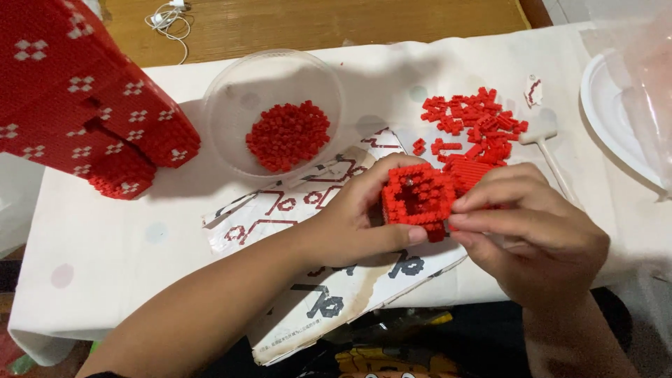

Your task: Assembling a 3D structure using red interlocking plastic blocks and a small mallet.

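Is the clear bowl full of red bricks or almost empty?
Neither: partly filled. The bowl holds one small heap of red bricks near the middle of its bottom, with bare plastic showing all around the heap.

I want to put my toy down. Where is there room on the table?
Bare cloth lies between the big red block model and the instruction sheet, below the clear bowl. It is crowded around both hands, left hand and right hand, and the loose red bricks.
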